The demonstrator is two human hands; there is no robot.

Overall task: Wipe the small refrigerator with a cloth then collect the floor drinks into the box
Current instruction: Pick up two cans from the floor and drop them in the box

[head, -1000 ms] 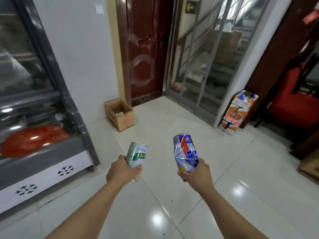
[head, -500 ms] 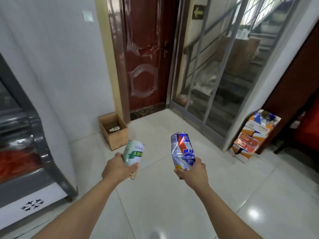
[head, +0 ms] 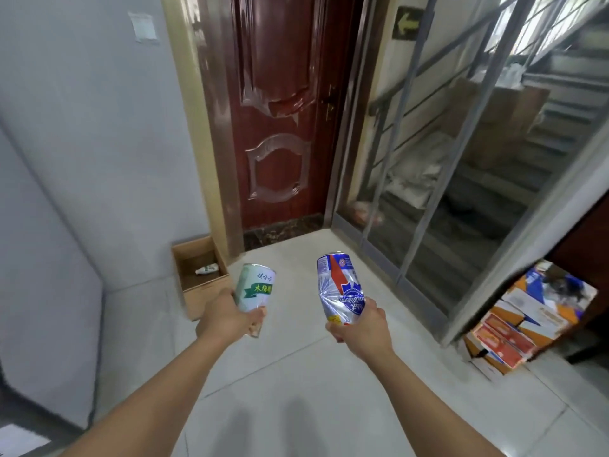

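— So, what are the hands holding?
— Left hand [head: 227, 316] is gripping a green can [head: 255, 286], right hand [head: 359, 324] a dented blue can [head: 339, 288], fingers clamped around both.
— And the box [head: 197, 275]?
— Sitting on the floor just beyond the left fingers.

**Tiled entry corner with a red door and a glazed stairwell**

You stand on a pale glossy tiled floor [head: 296, 390] that mirrors soft daylight. Ahead of you is a dark red panelled door [head: 280, 127] in a tan frame, with a dark stone threshold at its foot. To your left runs a plain white wall [head: 82, 143] carrying a small wall plate [head: 143, 26]. To your right, metal-framed glass panels [head: 445, 176] show a staircase with a railing behind them. A green arrow sign [head: 408, 24] hangs above. Printed cartons [head: 527, 318] are stacked by the right frame.
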